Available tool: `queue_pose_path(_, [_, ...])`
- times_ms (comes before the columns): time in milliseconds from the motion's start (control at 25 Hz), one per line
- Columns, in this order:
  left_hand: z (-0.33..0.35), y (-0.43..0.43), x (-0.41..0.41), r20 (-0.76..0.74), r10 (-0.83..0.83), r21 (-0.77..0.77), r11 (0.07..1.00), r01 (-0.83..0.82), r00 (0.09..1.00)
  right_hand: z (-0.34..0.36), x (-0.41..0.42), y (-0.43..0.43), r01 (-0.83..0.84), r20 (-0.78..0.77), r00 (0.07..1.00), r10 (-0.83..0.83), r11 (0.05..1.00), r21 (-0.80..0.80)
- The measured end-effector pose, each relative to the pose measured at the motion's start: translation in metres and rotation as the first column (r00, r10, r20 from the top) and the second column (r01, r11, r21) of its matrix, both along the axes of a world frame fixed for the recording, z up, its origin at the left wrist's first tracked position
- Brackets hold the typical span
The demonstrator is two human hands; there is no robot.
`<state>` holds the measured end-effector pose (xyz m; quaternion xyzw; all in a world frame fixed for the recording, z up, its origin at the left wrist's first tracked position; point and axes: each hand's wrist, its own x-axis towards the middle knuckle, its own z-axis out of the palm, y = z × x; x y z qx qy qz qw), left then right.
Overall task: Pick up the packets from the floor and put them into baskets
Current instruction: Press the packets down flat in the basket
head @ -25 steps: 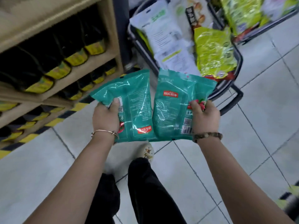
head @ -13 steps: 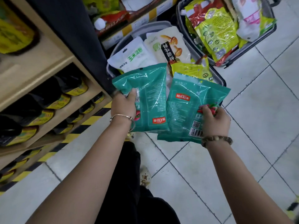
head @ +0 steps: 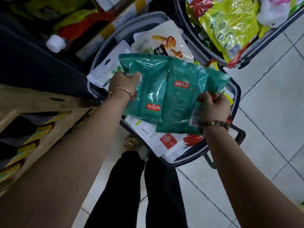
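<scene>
The left hand (head: 122,81) is gripping the outer edge of one teal packet (head: 148,83), thumb curled over the top. The right hand (head: 213,106) is pinching the near corner of a second teal packet (head: 181,99). The two packets are overlapping between the hands, hanging just above the grey basket (head: 141,18) directly beneath them.

The film looks slick and the right hand is holding by a corner only, so that packet is probably at risk of twisting loose. Under the hands a mushroom pouch (head: 166,41) and a white pouch (head: 105,73) are heaping near the rim, so a dropped packet may be sliding off onto the floor (head: 271,112).

Outside the left hand a wooden shelf (head: 41,102) is crowding the basket. Beyond the right hand a second basket (head: 256,46) is brimming with a yellow-green packet (head: 230,25).
</scene>
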<state>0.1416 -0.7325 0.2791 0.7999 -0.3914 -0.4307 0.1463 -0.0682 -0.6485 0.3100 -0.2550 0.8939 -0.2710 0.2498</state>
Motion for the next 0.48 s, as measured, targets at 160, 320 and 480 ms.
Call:
queue_pose_path(160, [0.004, 0.017, -0.005, 0.063, -0.031, -0.087, 0.996, 0.037, 0.998, 0.001, -0.004, 0.009, 0.001, -0.029, 1.000, 0.000, 1.000, 0.031])
queue_pose_path(320, [0.017, 0.059, -0.014, 0.393, -0.390, -0.082, 0.887, 0.454, 0.833, 0.016, 0.002, 0.020, -0.307, -0.332, 0.895, 0.299, 0.951, 0.029])
queue_pose_path(480, [0.008, 0.078, -0.034, 0.420, -0.555, -0.036, 0.781, 0.624, 0.718, 0.003, 0.026, 0.024, -0.651, -0.404, 0.566, 0.719, 0.690, 0.317])
